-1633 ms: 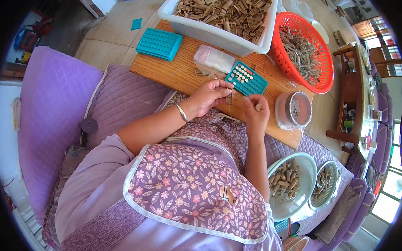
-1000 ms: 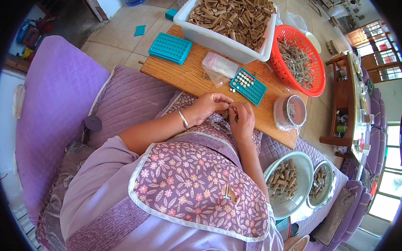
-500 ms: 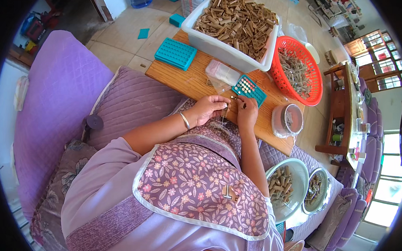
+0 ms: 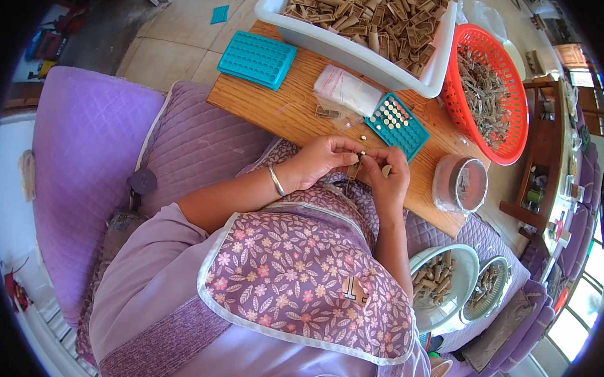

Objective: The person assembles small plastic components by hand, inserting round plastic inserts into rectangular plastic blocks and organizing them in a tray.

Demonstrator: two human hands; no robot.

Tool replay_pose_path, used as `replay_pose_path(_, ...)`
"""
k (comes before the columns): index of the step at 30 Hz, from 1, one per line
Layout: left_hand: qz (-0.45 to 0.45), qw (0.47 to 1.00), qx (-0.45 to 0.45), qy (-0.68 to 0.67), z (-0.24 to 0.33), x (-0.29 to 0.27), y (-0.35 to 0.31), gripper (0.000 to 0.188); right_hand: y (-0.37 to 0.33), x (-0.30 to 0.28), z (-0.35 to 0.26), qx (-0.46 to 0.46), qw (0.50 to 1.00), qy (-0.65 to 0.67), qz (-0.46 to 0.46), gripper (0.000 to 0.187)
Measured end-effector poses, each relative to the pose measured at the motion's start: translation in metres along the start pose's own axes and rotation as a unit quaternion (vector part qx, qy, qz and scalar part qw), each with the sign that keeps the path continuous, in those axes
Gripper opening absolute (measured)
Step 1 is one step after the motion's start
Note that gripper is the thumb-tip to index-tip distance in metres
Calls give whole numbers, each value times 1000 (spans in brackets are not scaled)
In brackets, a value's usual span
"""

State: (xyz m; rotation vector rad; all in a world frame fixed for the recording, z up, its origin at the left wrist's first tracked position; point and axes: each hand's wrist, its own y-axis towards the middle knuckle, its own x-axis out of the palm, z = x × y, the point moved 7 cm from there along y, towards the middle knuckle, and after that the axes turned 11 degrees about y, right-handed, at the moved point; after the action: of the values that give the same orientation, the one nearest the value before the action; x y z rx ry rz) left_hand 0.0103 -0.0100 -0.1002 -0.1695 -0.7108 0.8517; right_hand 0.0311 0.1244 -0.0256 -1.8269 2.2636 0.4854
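My left hand (image 4: pixel 323 161) and my right hand (image 4: pixel 385 175) meet over my lap at the near edge of a wooden board (image 4: pixel 298 112). Between their fingertips they pinch a small tan cardboard piece (image 4: pixel 353 169) with a tiny round bead at its top. Just beyond the hands lies a teal tray (image 4: pixel 397 125) whose holes hold several small round pieces. A clear plastic bag (image 4: pixel 345 90) lies beside it. A metal bangle sits on my left wrist.
A white tub (image 4: pixel 360 54) of tan cardboard pieces and a red basket (image 4: pixel 514 109) stand at the back. A second teal tray (image 4: pixel 256 59) lies left. A round container (image 4: pixel 460 184) sits right. Two bowls (image 4: pixel 468 277) of pieces rest on the purple cushion (image 4: pixel 83 154).
The view has shifted and drawn closer. My hands stay together at the board's edge, working the small piece; they sit slightly nearer my lap than before.
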Motion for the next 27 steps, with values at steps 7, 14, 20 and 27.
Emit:
replay_pose_path(7,-16,999,11,46,-1,2,2,33,2,0,-20,-75,993,-47,-74,14)
replay_pose_path(14,1,1000,11,20,-4,-3,1,26,20,-1,-19,-92,990,-72,-77,18)
replay_pose_path(20,10,999,3,-39,1,-1,-5,25,31,16,5,-90,972,-206,-73,13)
replay_pose_path(27,21,998,-4,-55,-1,-2,-3,27,28,2,5,-106,987,-123,-25,9)
